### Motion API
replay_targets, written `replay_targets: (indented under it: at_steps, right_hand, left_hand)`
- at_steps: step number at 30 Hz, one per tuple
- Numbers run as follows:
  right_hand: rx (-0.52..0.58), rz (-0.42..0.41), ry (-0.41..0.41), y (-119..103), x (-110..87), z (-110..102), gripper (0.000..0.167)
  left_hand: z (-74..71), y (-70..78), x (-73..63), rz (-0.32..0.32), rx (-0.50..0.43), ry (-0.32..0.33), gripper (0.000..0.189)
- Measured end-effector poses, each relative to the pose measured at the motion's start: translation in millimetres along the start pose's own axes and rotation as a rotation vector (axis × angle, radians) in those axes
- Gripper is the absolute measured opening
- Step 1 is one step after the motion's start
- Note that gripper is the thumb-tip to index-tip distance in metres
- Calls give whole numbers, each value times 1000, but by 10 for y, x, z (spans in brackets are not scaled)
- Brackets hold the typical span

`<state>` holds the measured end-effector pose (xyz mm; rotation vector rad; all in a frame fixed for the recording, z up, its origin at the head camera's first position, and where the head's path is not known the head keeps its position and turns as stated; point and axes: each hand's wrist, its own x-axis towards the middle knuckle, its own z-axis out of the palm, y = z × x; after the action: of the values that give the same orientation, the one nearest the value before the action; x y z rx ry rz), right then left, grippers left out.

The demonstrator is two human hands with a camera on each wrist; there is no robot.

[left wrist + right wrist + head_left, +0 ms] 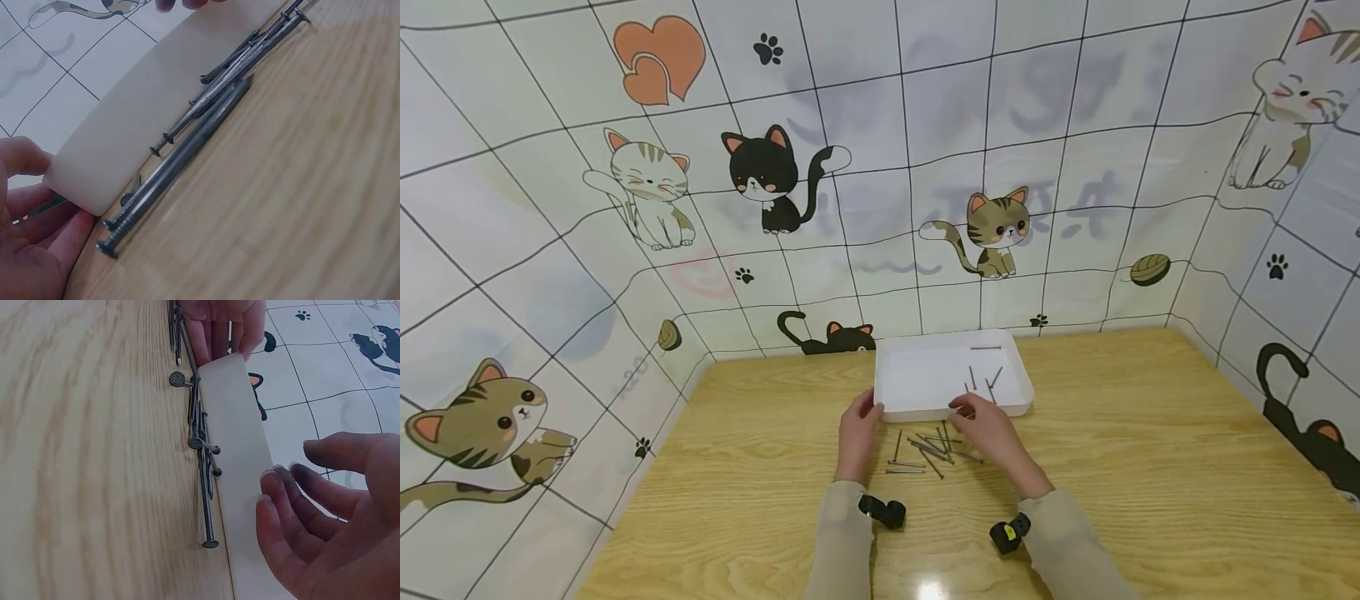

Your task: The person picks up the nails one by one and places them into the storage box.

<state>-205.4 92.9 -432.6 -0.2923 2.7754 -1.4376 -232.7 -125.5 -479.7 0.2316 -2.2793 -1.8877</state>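
Note:
A shallow white tray (pixel 917 379) stands at the back of the wooden table, with several nails (pixel 973 377) lying in its right part. My left hand (pixel 857 429) holds the tray's front left corner; in the left wrist view its thumb and fingers (pixel 65 240) sit around that corner. Over the front rim, toward the right, hovers my right hand (pixel 988 425). The right wrist view shows its thumb and loosely bent fingers (pixel 275 484) apart, with no nail between them. A loose pile of dark metal nails (pixel 169 175) lies on the table just before the tray's front wall, between both wrists.
Behind the tray rises a white wall covering (pixel 880 200) printed with cats and grid lines; similar walls flank the table (pixel 760 483). Each sleeved wrist wears a small black camera, the left camera (pixel 891 512) and the right camera (pixel 1006 537).

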Motion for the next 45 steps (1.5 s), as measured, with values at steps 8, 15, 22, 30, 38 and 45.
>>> replay_targets:
  at_steps: [8,15,22,30,38,45]
  right_hand:
    - [-56,-12,-39,105,-12,2,19]
    - [-85,-90,-145,137,9,46,19]
    - [-196,-136,-134,100,-7,102,20]
    - [-366,-155,-166,23,-91,131,30]
    - [-366,-121,-187,-10,-129,109,20]
    - [-402,-97,-171,-11,-142,109,15]
  left_hand:
    - [29,6,4,6,15,-4,40]
    - [32,37,1,9,4,0,41]
    - [22,49,9,8,18,6,41]
    - [15,7,11,4,11,3,40]
    - [12,-9,14,0,17,3,40]
    - [-2,-16,-14,1,9,0,41]
